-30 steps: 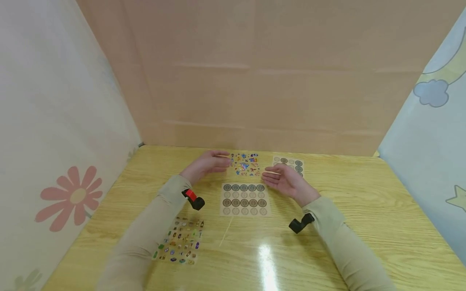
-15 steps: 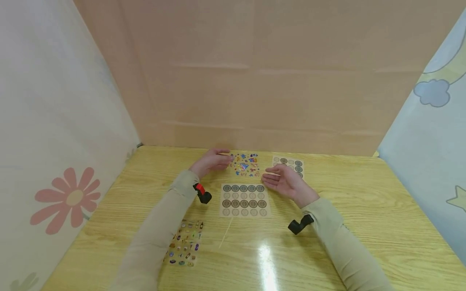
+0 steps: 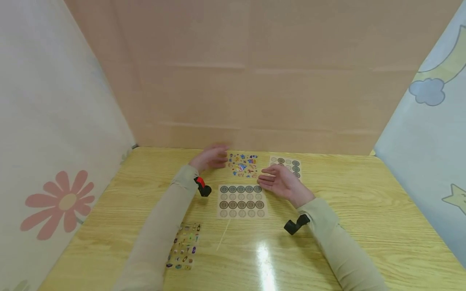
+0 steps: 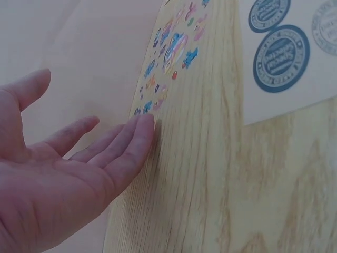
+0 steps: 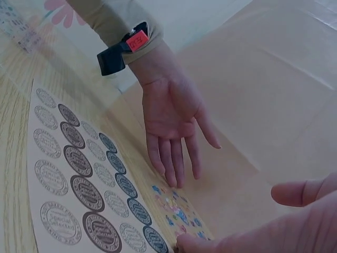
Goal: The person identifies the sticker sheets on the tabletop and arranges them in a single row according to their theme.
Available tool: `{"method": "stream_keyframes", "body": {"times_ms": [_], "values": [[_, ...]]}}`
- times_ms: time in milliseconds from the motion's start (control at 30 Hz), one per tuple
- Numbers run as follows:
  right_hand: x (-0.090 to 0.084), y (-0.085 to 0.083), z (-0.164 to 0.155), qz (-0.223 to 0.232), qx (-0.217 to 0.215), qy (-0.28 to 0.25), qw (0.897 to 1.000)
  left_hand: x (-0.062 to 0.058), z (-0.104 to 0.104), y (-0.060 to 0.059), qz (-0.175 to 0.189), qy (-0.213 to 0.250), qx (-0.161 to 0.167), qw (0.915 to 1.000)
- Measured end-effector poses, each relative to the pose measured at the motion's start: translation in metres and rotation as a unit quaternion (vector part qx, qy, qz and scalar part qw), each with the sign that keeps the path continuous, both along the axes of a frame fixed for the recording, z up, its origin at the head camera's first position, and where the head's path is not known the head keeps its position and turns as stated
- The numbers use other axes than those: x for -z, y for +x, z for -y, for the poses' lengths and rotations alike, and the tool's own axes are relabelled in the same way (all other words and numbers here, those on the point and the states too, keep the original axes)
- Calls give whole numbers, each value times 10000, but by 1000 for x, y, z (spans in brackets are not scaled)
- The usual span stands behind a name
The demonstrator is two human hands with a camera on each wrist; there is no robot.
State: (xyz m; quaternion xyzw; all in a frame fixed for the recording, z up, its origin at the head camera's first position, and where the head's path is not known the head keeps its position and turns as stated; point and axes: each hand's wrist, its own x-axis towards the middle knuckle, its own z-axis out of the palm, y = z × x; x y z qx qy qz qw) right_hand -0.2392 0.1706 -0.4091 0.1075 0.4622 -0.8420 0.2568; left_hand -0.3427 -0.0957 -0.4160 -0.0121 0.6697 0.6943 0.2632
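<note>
Hands lie open at mid-frame on the table [image 3: 349,190]: left hand [image 3: 211,157] fingertips touch the colourful sticker sheet [image 3: 243,165]; right hand [image 3: 282,184] rests beside it, holding nothing.

Probably a makeshift recording booth: a pale yellow wood-grain table [image 3: 364,210] enclosed by a plain cardboard backdrop [image 3: 255,81] and cartoon-printed fabric sheets [image 3: 54,141].
</note>
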Motion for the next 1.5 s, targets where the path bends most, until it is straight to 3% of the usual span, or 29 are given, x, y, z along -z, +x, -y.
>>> {"method": "stream_keyframes", "body": {"times_ms": [300, 900, 1233, 1500], "values": [[-5, -1, 4, 43, 143, 104, 9998, 3, -1, -5, 292, 398, 170, 9986], [-7, -19, -7, 54, 164, 267, 9995, 3, -2, -2, 899, 1043, 473, 9893], [-8, -24, -6, 17, -143, 194, 9997, 7, -2, 0, 873, 1086, 803, 9870], [-4, -30, 1, 180, -153, 14, 9997, 8, -1, 2, 906, 1095, 750, 9870]]}}
